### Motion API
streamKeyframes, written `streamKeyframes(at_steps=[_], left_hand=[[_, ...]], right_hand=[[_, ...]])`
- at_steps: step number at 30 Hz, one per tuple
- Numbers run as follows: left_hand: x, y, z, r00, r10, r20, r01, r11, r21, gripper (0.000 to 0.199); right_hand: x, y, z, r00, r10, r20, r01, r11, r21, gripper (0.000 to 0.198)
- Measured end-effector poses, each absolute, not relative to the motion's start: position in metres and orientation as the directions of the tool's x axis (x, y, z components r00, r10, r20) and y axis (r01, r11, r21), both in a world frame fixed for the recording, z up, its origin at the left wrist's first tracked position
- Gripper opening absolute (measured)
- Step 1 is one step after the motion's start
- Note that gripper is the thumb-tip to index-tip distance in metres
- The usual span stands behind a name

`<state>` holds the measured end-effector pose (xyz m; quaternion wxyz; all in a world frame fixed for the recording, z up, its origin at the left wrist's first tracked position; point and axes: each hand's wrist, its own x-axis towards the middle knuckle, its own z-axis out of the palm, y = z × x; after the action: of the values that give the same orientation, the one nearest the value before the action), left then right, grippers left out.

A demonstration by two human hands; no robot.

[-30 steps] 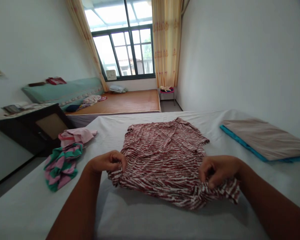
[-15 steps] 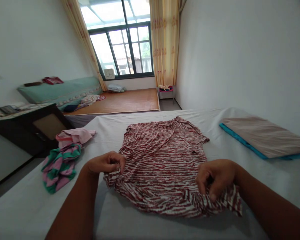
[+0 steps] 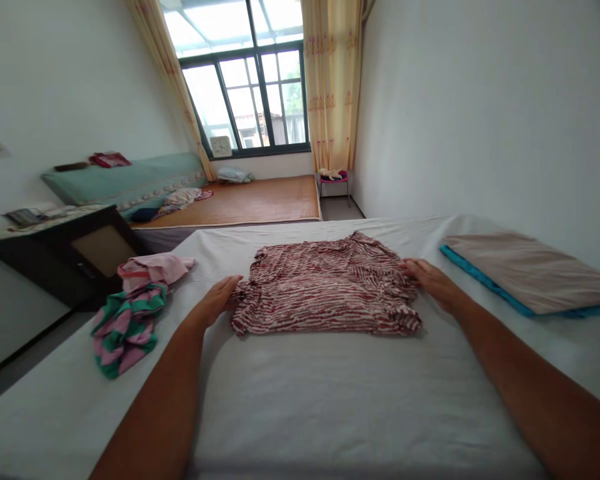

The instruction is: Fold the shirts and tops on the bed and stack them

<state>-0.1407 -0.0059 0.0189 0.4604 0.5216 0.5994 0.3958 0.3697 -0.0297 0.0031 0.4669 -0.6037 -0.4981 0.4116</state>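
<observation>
A red-and-white striped shirt [image 3: 325, 290] lies doubled over on the white sheet, its near part turned back over the far part. My left hand [image 3: 221, 298] rests against the shirt's left edge with the fingers stretched out. At the opposite edge is my right hand [image 3: 430, 280], fingers extended and touching the gathered fabric. Neither hand is visibly gripping the cloth. Parts of both thumbs are hidden.
A green-and-pink garment [image 3: 130, 327] and a pale pink one [image 3: 163, 268] lie crumpled at the left. On the right is a folded beige and blue cloth [image 3: 525, 273]. A dark cabinet [image 3: 85, 250] stands beyond the sheet's left edge.
The shirt's near hem has been brought away from me and laid over its far part. Both hands have moved forward and gone from pinching the hem to stretched fingers at the sides.
</observation>
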Motion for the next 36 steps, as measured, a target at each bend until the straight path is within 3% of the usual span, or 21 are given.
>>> streamKeyframes(at_steps=[3, 7, 15, 19, 22, 24, 27, 29, 31, 33, 36], left_hand=[[-0.139, -0.01, 0.021, -0.025, 0.988, -0.155, 0.36, 0.153, 0.92, 0.069], [-0.132, -0.013, 0.026, 0.013, 0.998, -0.067, 0.528, 0.05, 0.848, 0.082], [-0.153, -0.02, 0.018, 0.155, 0.988, -0.019, 0.739, -0.103, 0.665, 0.089], [-0.149, -0.036, 0.007, 0.188, 0.981, 0.055, 0.755, -0.18, 0.63, 0.08], [-0.139, -0.045, 0.009, 0.147, 0.977, 0.153, 0.758, -0.211, 0.618, 0.065], [-0.135, -0.05, 0.018, 0.107, 0.973, 0.206, 0.731, -0.217, 0.647, 0.055], [-0.136, -0.061, 0.034, 0.012, 0.977, 0.212, 0.577, -0.18, 0.797, 0.054], [-0.142, -0.072, 0.042, -0.029, 0.987, 0.157, 0.402, -0.133, 0.906, 0.056], [-0.15, -0.083, 0.043, -0.003, 0.998, 0.066, 0.312, -0.062, 0.948, 0.054], [-0.158, -0.091, 0.039, 0.069, 0.997, -0.031, 0.349, 0.005, 0.937, 0.05], [-0.164, -0.091, 0.033, 0.127, 0.989, -0.07, 0.447, 0.006, 0.895, 0.056]], right_hand=[[0.379, -0.033, 0.003, 0.143, 0.988, -0.056, 0.282, -0.095, -0.955, 0.041], [0.371, -0.044, 0.013, 0.032, 0.994, -0.103, 0.469, -0.106, -0.877, 0.043], [0.365, -0.073, 0.021, -0.083, 0.976, -0.203, 0.868, -0.029, -0.497, 0.067], [0.345, -0.086, 0.012, -0.133, 0.989, -0.069, 0.92, 0.098, -0.38, 0.055], [0.335, -0.088, 0.015, -0.23, 0.971, 0.068, 0.874, 0.237, -0.424, 0.039], [0.342, -0.091, 0.024, -0.291, 0.947, 0.133, 0.783, 0.316, -0.537, 0.034], [0.371, -0.106, 0.042, -0.27, 0.947, 0.173, 0.584, 0.304, -0.753, 0.036], [0.396, -0.123, 0.049, -0.268, 0.957, 0.115, 0.497, 0.239, -0.834, 0.035], [0.419, -0.142, 0.046, -0.314, 0.949, -0.003, 0.497, 0.162, -0.852, 0.032], [0.435, -0.155, 0.036, -0.351, 0.93, -0.111, 0.547, 0.107, -0.83, 0.03], [0.444, -0.153, 0.02, -0.206, 0.977, -0.062, 0.611, 0.079, -0.787, 0.031]])
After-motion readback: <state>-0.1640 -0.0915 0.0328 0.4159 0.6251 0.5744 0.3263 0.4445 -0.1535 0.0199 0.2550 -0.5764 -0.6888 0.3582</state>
